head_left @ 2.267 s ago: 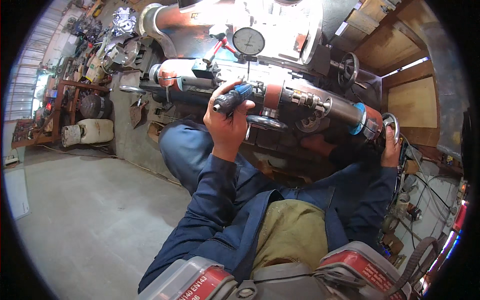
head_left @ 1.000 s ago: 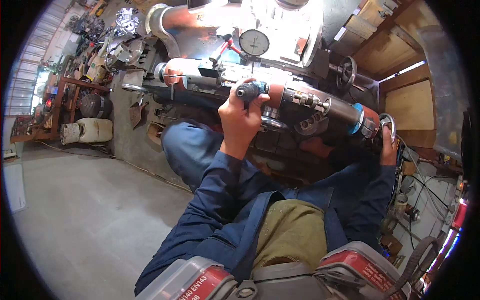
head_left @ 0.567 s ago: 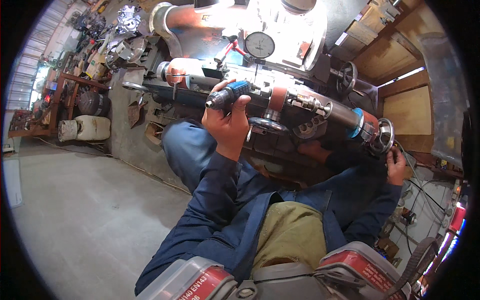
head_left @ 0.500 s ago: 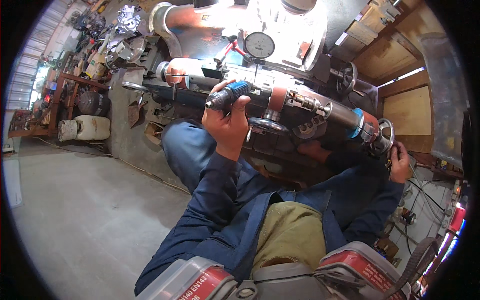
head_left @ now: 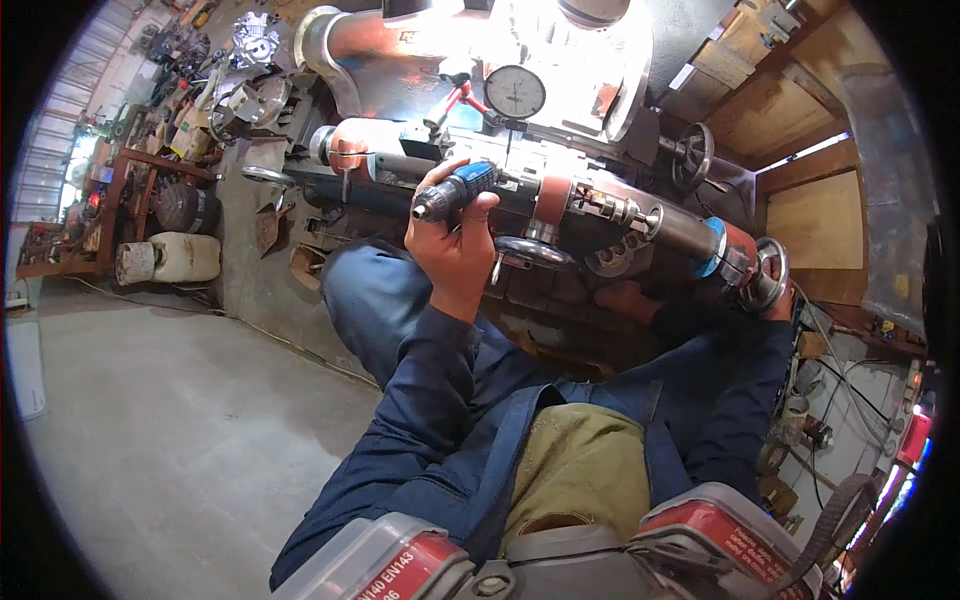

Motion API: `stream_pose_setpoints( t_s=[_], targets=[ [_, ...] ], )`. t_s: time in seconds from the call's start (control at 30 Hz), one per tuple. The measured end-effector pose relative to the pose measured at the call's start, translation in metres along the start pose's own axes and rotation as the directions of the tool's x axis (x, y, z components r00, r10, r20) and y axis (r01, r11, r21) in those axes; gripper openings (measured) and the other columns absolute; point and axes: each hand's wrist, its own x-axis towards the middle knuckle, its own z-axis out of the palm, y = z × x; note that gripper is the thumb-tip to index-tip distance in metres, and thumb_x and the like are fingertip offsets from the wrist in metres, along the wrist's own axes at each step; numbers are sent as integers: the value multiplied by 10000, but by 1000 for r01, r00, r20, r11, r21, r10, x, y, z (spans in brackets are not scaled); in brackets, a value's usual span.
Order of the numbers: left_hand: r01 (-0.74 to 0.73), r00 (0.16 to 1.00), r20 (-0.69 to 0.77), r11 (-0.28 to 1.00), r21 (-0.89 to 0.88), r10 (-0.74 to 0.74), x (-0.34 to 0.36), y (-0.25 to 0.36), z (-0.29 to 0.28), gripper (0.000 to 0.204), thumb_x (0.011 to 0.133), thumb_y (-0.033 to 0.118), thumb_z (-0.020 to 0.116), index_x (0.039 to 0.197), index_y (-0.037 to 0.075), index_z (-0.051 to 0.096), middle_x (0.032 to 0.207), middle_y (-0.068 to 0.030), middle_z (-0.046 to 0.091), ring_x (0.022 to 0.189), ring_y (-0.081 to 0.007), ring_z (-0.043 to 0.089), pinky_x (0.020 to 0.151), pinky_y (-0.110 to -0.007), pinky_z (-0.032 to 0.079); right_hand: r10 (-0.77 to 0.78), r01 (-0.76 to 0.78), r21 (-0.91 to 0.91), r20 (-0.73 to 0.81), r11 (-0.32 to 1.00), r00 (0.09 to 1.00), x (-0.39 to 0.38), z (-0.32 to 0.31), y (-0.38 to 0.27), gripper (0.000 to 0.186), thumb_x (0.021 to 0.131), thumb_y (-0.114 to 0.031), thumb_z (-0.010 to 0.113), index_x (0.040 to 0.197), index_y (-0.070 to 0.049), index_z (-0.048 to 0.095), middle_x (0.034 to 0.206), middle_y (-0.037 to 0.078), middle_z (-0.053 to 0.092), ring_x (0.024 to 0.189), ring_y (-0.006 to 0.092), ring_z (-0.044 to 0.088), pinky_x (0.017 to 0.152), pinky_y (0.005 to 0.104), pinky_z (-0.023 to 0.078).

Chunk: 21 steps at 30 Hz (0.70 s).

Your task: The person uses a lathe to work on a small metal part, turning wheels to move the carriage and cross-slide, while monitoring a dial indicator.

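Note:
My left hand is closed around a blue-and-black hand tool with a small metal tip facing me; the tool's kind is unclear. It is held in front of the long metal machine, near its middle handwheel. At the machine's right end, my right hand grips a metal handwheel, its fingers partly hidden behind the rim. A round white dial gauge stands above the machine bed, beside a red jointed arm.
A large machine body fills the far side under bright light. Another handwheel sits at the back right, and one more at the left. A pale gas cylinder lies on the floor. Wooden panels stand at the right.
My right hand has moved left and up, from beside the right-end handwheel onto it. My left hand and the blue-and-black tool have hardly moved.

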Motion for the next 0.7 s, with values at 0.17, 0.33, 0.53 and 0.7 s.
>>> stream_pose_setpoints(
  t_s=[0.17,0.33,0.53,0.7],
  targets=[
    [12,1000,15,1000,-7,-12,0,2,-1,336,860,132,723,1123,-29,590,1095,-103,649,953,-177,633,857,-297,509,42,-42,17,15,999,999,-31,-8,30,248,951,-98,541,1176,-15,604,1096,64,654,956,174,623,855,298,493],
    [-17,999,49,999,38,15,0,2,-3,322,881,106,695,1143,-36,574,1113,-91,633,960,-157,612,873,-278,495,77,-78,30,39,996,996,-55,-14,39,259,953,-87,534,1191,-10,601,1123,74,655,970,185,625,872,312,489],
    [9,998,56,999,32,-11,-2,2,0,298,876,107,697,1106,-47,587,1111,-93,640,957,-157,620,857,-284,502,122,-128,372,39,919,992,-56,-2,36,250,963,-102,542,1182,-3,612,1110,80,671,999,203,622,905,330,473],
    [-86,992,111,980,178,66,-6,-6,2,340,852,187,744,1093,-1,594,1057,-122,689,903,-232,693,787,-329,543,32,-37,-137,-44,990,999,-40,15,-10,271,963,-141,544,1178,11,611,1093,97,681,1022,209,630,906,342,472]
  ],
)
